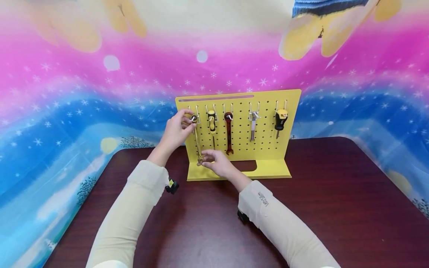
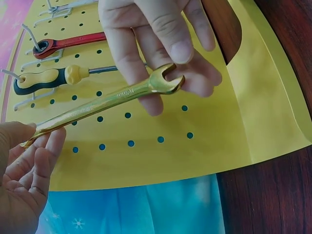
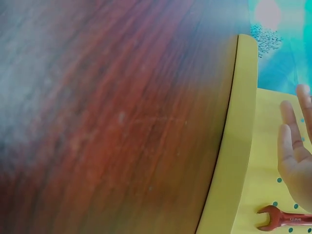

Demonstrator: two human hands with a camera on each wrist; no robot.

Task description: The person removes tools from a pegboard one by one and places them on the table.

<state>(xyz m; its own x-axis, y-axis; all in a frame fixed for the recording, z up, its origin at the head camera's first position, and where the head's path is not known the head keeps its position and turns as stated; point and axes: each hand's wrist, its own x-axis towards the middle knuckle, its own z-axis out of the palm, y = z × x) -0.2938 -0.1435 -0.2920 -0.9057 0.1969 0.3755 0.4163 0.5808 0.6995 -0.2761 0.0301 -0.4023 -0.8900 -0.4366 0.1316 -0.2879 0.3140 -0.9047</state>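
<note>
A gold combination wrench (image 2: 97, 106) hangs lengthwise at the left end of the yellow pegboard (image 1: 246, 130). My left hand (image 1: 177, 128) pinches its ring end between thumb and fingers, where it overlaps the leftmost hook in the head view. Down at the open end, my right hand (image 1: 218, 163) has its fingers extended; in the left wrist view some pass behind the wrench, with the thumb just above its mouth. Right of it hang a yellow-and-black screwdriver (image 1: 212, 121) and a red wrench (image 1: 229, 134). The right wrist view catches only part of the right hand's fingers (image 3: 287, 136).
Farther right on the board are a small silver tool (image 1: 253, 126) and a stubby yellow-and-black screwdriver (image 1: 280, 120), each on a hook. The board's base (image 1: 271, 170) stands on a dark reddish table (image 1: 207, 223). A colourful printed cloth (image 1: 151, 74) hangs behind.
</note>
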